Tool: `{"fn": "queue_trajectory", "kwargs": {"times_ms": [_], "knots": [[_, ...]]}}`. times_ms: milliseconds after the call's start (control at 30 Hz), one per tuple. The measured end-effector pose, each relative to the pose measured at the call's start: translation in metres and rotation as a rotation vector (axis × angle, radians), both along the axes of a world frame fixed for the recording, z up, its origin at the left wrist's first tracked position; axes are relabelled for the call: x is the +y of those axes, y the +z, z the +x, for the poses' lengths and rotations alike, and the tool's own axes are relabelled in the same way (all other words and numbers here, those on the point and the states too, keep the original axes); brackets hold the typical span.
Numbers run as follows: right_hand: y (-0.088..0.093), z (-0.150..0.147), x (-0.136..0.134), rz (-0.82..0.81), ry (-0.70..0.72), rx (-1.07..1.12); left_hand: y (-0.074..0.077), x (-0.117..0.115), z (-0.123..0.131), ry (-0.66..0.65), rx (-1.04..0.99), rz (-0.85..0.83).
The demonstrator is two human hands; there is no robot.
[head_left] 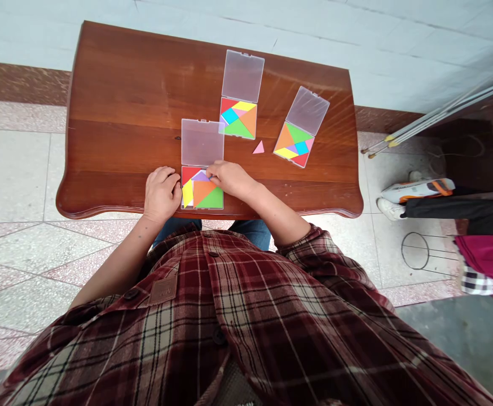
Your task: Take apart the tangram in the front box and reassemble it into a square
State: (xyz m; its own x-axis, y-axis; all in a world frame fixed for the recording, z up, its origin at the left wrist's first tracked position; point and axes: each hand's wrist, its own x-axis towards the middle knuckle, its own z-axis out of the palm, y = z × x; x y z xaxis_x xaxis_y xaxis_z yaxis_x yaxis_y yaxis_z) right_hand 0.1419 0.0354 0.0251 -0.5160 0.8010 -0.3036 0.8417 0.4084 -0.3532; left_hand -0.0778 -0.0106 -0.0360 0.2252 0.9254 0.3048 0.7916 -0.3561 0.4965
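Observation:
The nearest tangram box (203, 142) lies with its clear lid folded back. In its tray are a red piece (189, 172), a purple triangle (199, 176), a yellow parallelogram (187, 194), an orange triangle (201, 190) and a green triangle (213, 198). My left hand (162, 190) rests on the table with loosely bent fingers against the box's left edge. At the tray's upper right corner, the fingers of my right hand (227, 177) are pinched together. A bluish bit shows at their tips, but what they hold is mostly hidden. A pink triangle (259, 148) lies loose on the table.
Two more opened tangram boxes, one at the back (238, 118) and one at the right (294, 144), hold fitted pieces. The wooden table (119, 113) stands near a pale wall. At the far right, a person's leg (436, 207) and a wire frame (416, 251) appear.

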Motion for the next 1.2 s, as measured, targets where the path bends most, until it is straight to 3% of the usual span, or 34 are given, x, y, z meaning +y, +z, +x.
{"fn": "queue_trajectory", "kwargs": {"times_ms": [867,1200], "knots": [[-0.003,-0.003,-0.011,-0.029,-0.076,0.11,0.001,0.001,0.001,0.003,-0.007,0.01],[-0.001,-0.043,-0.024,-0.025,0.012,0.08,0.003,0.001,0.001,-0.001,0.007,0.006]]}}
